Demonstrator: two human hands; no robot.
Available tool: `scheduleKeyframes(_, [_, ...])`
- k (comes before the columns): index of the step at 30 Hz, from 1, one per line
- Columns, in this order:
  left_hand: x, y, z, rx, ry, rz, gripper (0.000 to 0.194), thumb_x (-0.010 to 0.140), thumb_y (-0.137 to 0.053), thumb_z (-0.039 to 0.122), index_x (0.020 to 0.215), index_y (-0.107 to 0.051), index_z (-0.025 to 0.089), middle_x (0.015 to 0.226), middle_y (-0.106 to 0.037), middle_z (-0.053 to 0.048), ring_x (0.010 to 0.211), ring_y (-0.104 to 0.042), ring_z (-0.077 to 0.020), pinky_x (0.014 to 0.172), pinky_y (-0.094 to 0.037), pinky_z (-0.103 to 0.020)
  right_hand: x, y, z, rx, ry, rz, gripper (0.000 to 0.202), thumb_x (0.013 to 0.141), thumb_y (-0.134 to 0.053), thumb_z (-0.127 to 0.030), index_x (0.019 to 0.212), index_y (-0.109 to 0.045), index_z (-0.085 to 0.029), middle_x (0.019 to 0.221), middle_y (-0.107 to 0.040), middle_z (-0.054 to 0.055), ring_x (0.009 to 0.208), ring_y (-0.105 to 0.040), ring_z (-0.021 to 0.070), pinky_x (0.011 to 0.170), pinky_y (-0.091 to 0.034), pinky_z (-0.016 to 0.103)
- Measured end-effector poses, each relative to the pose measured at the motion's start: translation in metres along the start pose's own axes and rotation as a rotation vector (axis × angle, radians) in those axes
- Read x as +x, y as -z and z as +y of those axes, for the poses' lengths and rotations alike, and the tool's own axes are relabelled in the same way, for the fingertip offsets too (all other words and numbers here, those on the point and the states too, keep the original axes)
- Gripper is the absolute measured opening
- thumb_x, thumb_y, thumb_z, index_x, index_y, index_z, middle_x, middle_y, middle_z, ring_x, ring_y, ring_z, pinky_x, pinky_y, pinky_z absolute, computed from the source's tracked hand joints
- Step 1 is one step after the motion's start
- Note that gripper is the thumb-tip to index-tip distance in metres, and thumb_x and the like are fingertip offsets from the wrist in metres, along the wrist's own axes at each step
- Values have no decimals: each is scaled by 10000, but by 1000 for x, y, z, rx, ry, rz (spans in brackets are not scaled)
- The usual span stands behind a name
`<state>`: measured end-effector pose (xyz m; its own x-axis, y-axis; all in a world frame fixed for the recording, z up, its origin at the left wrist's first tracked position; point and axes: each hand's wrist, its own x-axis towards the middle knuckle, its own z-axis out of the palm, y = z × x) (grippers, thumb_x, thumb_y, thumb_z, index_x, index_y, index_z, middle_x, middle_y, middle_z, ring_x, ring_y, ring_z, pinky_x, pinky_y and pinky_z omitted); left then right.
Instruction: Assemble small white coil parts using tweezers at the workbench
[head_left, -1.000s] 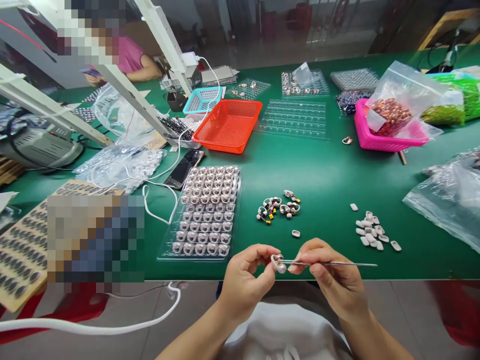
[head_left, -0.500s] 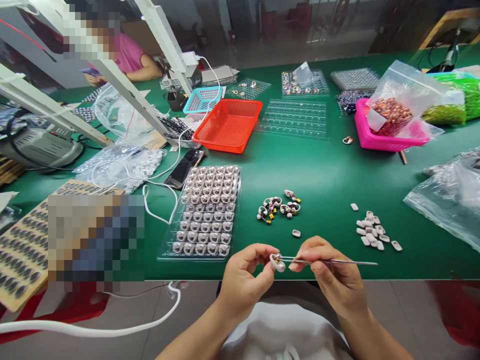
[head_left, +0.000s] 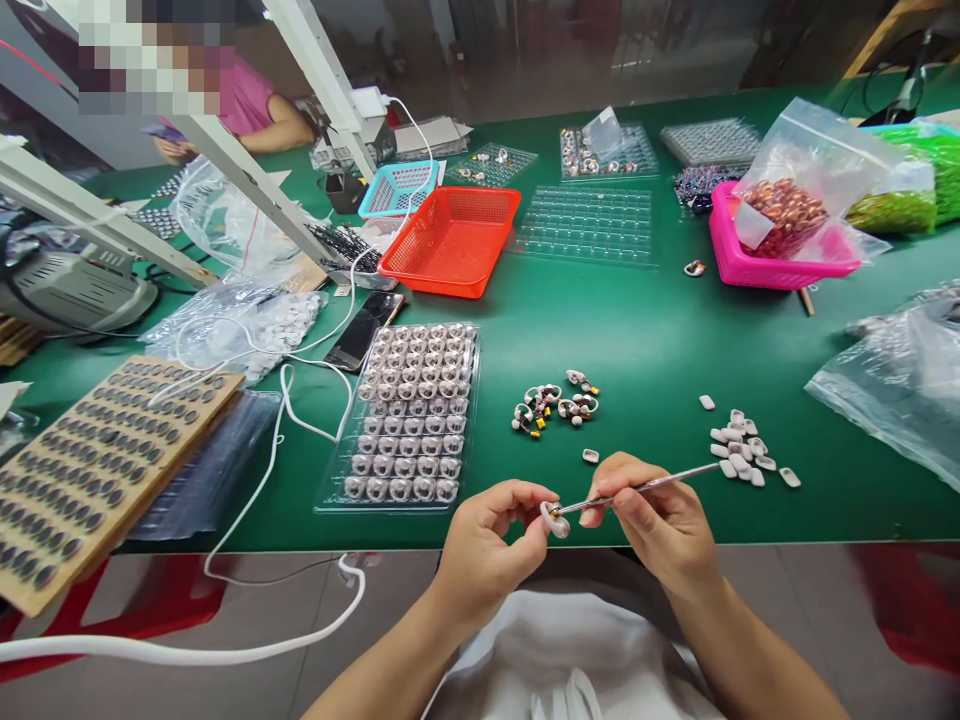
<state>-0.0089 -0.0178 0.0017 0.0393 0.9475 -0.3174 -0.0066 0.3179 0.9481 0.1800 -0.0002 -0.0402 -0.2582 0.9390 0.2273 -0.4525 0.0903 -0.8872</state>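
Near the table's front edge, my left hand pinches a small white curved part between thumb and fingers. My right hand grips metal tweezers, whose tips touch the inside of that part. A lone white cap lies just beyond the hands. Behind it sits a cluster of white parts with yellow and dark bits. Several loose white caps are scattered to the right. On the left stands a clear tray filled with rows of white parts.
A red basket, a blue basket and a clear tray stand farther back. At right are a pink basket and plastic bags. A phone, white cables and a wooden board lie left. A person sits back left.
The tweezers have turned, their rear end now pointing higher, and my right hand has shifted slightly up and left. The whole view has moved a little.
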Motion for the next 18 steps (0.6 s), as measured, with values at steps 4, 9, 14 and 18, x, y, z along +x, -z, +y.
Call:
scheduleKeyframes(4, [-2,1,-1,-38,44,-66,129,691,-722,156,814,-747,126,688,-730,-56,625,-619,-135,632,-500,-227,5,5,-1,25,-41,-48,163,1005,-552,-238,1037,-710,-212,846,-619,27,706,-686,142,659,-564,289])
scheduleKeyframes(9, [-3,3,-6,-49,72,-164,111,725,-721,163,824,-752,123,698,-738,-65,640,-637,-141,639,-502,-229,13,9,-13,-8,-105,-172,165,1011,-532,-223,1003,-693,-189,890,-587,25,672,-684,120,633,-558,268])
scheduleKeyframes(14, [-4,4,-7,-32,96,-205,125,733,-731,193,830,-749,116,696,-722,-64,619,-613,-133,594,-482,-216,23,13,-30,-151,-23,-353,161,1013,-509,-194,1042,-666,-171,878,-594,36,705,-654,122,648,-547,260])
scheduleKeyframes(18, [-4,2,-2,33,112,-198,130,715,-733,204,808,-739,114,673,-700,-52,609,-594,-134,591,-476,-222,27,12,-46,-439,156,-512,141,989,-520,-148,1052,-646,-163,842,-662,63,825,-626,152,712,-529,247])
